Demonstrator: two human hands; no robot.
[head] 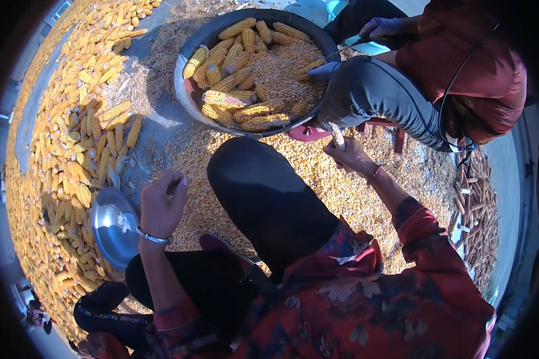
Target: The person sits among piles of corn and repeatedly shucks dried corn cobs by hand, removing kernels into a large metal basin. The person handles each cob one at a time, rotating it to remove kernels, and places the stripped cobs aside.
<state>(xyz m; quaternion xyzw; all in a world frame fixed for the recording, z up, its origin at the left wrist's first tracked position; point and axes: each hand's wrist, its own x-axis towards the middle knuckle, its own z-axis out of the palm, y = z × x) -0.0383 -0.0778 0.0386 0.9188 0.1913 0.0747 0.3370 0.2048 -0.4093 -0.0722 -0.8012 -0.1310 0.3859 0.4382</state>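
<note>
My right hand (349, 155) is closed around a pale, mostly bare corn cob (337, 136), which points up past the near right rim of a large dark basin (182, 96). Inside the basin lie yellow ears of corn (233, 82) and a heap of loose kernels (280, 74). My left hand (164, 202) is raised above the ground left of my knees, its fingers curled in and no object showing in it. Below and left of that hand sits a shiny metal bowl (112, 242) with a few pale scraps inside.
A co-worker in gloves (321, 72) sits at the basin's right side, holding a thin tool (348, 46) and touching an ear. A long pile of corn ears (78, 166) covers the left. Loose kernels (305, 168) carpet the ground; stripped cobs (478, 224) are heaped at right.
</note>
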